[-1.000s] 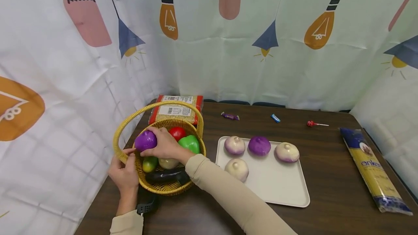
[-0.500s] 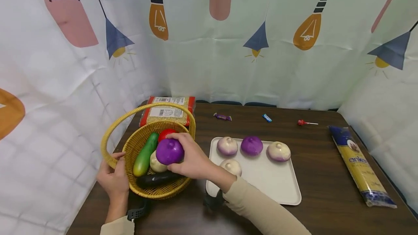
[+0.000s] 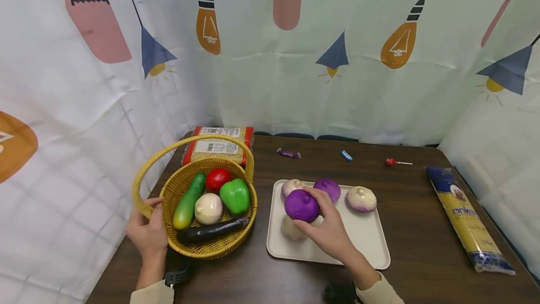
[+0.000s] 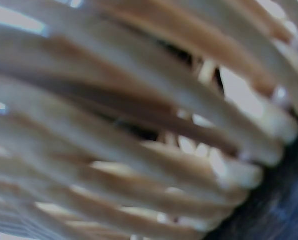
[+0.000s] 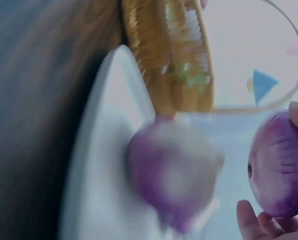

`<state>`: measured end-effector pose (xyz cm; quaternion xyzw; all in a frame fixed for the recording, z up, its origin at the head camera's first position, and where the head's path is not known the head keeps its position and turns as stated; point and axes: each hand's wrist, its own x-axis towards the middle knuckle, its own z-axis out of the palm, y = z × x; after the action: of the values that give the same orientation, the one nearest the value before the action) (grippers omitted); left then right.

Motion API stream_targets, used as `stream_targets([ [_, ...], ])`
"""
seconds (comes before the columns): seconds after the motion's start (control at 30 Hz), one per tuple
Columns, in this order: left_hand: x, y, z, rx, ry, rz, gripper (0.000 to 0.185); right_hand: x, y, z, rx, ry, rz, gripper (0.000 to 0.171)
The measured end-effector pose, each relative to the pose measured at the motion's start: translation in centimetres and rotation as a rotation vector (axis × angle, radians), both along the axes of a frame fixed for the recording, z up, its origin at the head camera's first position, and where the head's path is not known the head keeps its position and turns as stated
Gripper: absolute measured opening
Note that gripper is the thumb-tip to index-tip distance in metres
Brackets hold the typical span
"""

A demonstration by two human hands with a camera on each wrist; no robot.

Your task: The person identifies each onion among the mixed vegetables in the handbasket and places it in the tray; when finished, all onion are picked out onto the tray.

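Note:
My right hand (image 3: 326,229) grips a purple onion (image 3: 301,206) just above the white tray (image 3: 363,243), over a pale onion (image 3: 291,230) lying there. The right wrist view shows the held purple onion (image 5: 281,172) with fingertips under it and a blurred onion (image 5: 173,170) on the tray (image 5: 99,175). Three more onions lie along the tray's far side: pale (image 3: 291,185), purple (image 3: 330,187), pale (image 3: 360,199). My left hand (image 3: 148,233) holds the wicker basket (image 3: 211,247) by its handle base (image 3: 141,208). The left wrist view is filled with blurred wicker (image 4: 139,130).
The basket holds a cucumber (image 3: 188,201), tomato (image 3: 217,178), green pepper (image 3: 234,195), pale onion (image 3: 208,208) and eggplant (image 3: 211,231). A red packet (image 3: 218,144) lies behind it. Two candies (image 3: 288,154) (image 3: 346,155), a lollipop (image 3: 396,162) and a spaghetti pack (image 3: 466,215) lie on the table; curtains surround it.
My right hand has lifted the purple onion out of the basket and carried it right, over the tray. The left hand has stayed on the basket.

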<state>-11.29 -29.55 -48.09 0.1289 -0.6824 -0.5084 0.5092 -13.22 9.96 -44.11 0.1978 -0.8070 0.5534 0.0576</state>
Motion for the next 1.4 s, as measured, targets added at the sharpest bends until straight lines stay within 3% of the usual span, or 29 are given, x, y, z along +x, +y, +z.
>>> stream_targets([
  [0.23,0.0,0.2,0.4,0.006,0.002,-0.005,0.016,0.7,5.5,-2.1,0.084,-0.114,-0.1,0.074],
  [0.37,0.4,1.1,1.6,0.011,0.001,-0.007,0.016,0.7,7.4,-3.1,0.188,-0.105,-0.152,0.074],
  [0.57,1.0,2.2,3.1,0.026,-0.001,0.001,0.016,0.7,8.4,-4.1,0.27,-0.055,-0.142,0.072],
  [0.9,-0.3,0.4,0.3,0.03,0.006,0.004,0.015,0.6,8.4,-4.9,0.295,-0.045,-0.122,0.074],
  [1.0,-0.2,0.5,0.5,0.02,0.01,-0.008,0.016,0.6,8.3,-4.9,0.296,-0.049,-0.119,0.075],
  [1.23,0.6,2.0,2.8,0.033,0.027,-0.016,0.016,0.3,7.8,-4.7,0.303,-0.04,-0.138,0.072],
  [1.4,0.2,1.2,1.4,0.029,0.016,-0.007,0.016,0.5,7.8,-4.7,0.294,-0.049,-0.096,0.074],
])
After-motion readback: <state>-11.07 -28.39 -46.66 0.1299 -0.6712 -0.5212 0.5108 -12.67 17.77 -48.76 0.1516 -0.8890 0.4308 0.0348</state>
